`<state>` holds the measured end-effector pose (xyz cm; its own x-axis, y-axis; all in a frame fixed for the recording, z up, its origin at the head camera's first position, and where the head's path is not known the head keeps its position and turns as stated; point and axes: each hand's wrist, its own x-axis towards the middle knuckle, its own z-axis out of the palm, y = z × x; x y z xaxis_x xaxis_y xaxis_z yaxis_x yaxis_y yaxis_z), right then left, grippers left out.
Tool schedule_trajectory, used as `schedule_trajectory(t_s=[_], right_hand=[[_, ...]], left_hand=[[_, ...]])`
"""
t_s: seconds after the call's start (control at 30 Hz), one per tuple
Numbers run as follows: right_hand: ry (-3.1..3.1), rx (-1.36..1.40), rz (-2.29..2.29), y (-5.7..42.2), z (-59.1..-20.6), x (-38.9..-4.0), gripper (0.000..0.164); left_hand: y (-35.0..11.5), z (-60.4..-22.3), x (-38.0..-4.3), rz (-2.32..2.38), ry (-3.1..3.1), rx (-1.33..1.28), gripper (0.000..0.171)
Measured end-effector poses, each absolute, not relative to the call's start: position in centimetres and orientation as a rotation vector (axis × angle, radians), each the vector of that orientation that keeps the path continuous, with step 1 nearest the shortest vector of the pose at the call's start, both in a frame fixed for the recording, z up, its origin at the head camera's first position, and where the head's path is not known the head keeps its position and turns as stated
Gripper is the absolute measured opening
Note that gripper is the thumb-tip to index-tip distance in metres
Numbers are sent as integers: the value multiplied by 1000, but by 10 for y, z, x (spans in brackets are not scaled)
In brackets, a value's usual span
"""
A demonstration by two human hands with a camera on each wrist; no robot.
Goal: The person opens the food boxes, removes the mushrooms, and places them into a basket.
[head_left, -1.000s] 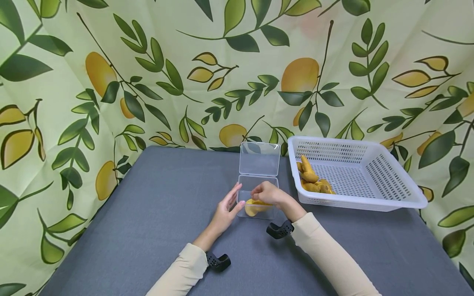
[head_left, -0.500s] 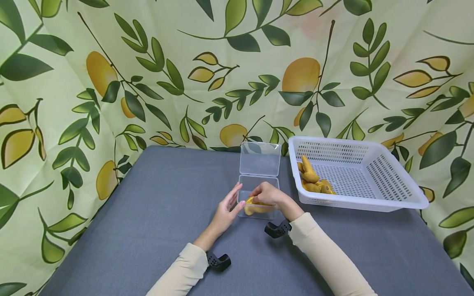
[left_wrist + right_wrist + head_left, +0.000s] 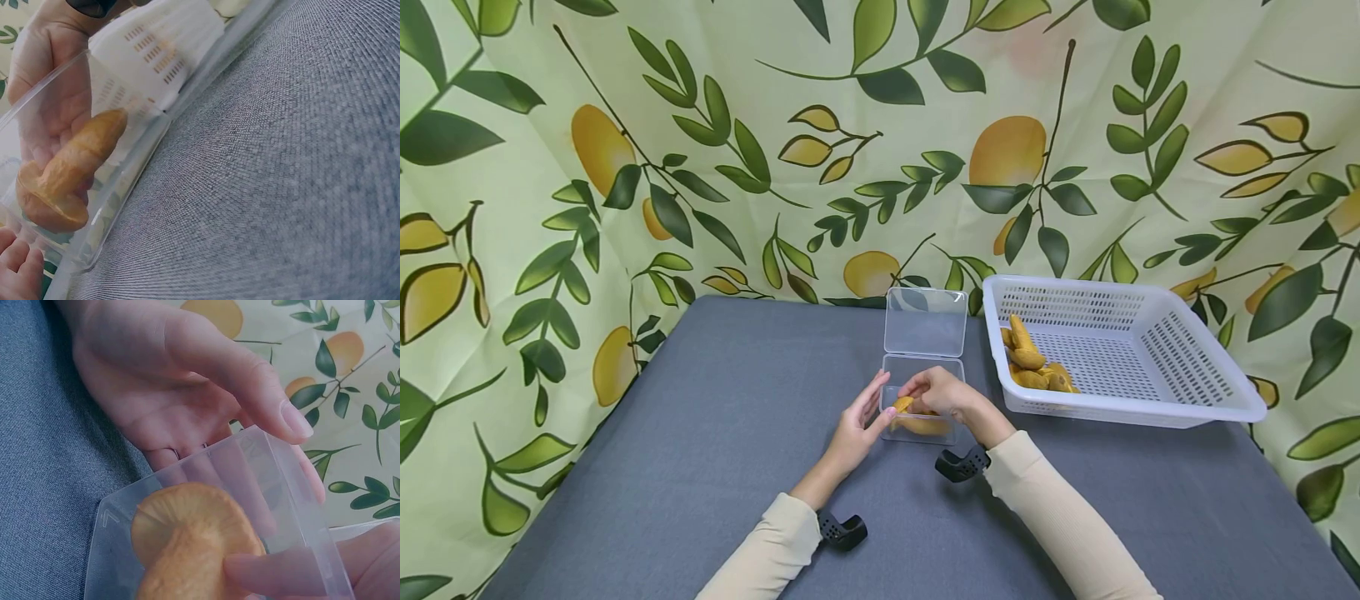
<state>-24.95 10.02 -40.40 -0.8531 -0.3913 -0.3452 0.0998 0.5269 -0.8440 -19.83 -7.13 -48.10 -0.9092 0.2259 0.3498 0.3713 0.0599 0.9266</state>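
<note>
A clear plastic box [image 3: 917, 367] stands on the table with its hinged lid [image 3: 925, 325] thrown back. Inside it my right hand [image 3: 946, 393] pinches a tan mushroom [image 3: 187, 550], whose gilled cap shows in the right wrist view. Through the box wall in the left wrist view, the mushroom [image 3: 81, 156] slants, its cap at the lower left and its stem rising to the right. My left hand [image 3: 853, 429] holds the box at its near left corner, thumb at the rim and fingers along the outside of the wall. The right fingertips are partly hidden behind the mushroom.
To the right of the box stands a white perforated basket [image 3: 1135, 410]. Several brownish-yellow mushrooms [image 3: 1028, 358] lie heaped at its left end. A grey cloth [image 3: 760, 375] covers the table, and a leaf-and-fruit-patterned curtain [image 3: 820, 217] hangs behind.
My right hand has shifted slightly left inside the box, and the mushroom has turned, its yellow top now by the left thumb. My left hand and the basket have stayed put.
</note>
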Motion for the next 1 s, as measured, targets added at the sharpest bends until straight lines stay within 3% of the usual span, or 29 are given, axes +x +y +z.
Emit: schedule_trajectory(t_s=[0.63,1.0], right_hand=[[2323,-235,-1289,103,-400,-250,26],[2346,-287,-1312,111,-390,-251,32]], left_hand=[[-71,-480,-197,-1991,-2195,-614,54],[-71,-480,-197,-2010,-2203,-605,55]])
